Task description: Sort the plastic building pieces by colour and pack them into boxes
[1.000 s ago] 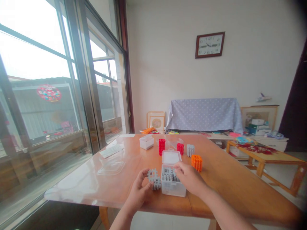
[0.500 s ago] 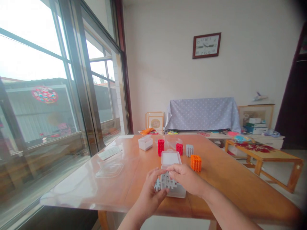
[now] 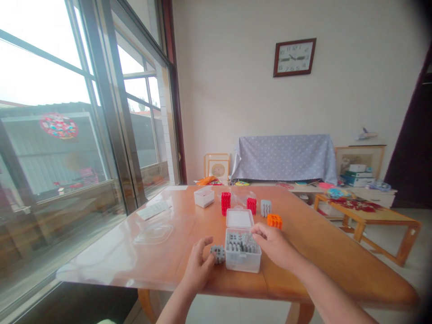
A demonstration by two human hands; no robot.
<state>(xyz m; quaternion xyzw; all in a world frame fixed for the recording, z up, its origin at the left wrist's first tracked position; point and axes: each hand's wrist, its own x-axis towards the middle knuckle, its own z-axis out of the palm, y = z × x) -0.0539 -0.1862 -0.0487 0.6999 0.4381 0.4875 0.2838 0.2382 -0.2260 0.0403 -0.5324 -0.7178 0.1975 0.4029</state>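
A clear plastic box [image 3: 243, 264] with its lid [image 3: 240, 218] tipped back stands near the table's front edge, with several grey notched puzzle pieces [image 3: 240, 245] standing inside. My left hand [image 3: 199, 265] is open to the left of the box, thumb and forefinger apart. By its thumb tip, a grey notched block [image 3: 218, 254] lies against the box's left side; whether they touch is unclear. My right hand [image 3: 272, 240] is at the box's right rim, fingertips pinched together over the pieces. Anything between those fingertips is too small to make out.
Behind the box stand two red blocks [image 3: 226, 204], a grey block [image 3: 266, 208] and an orange block [image 3: 274, 221], partly hidden by my right hand. A white box [image 3: 204, 198], a clear lid [image 3: 153, 234] and a paper sheet [image 3: 154, 210] lie farther left.
The grey piece that was between both hands above the box is no longer held there. My hands have moved apart, left hand leftward and right hand to the box's right rim, uncovering the box.
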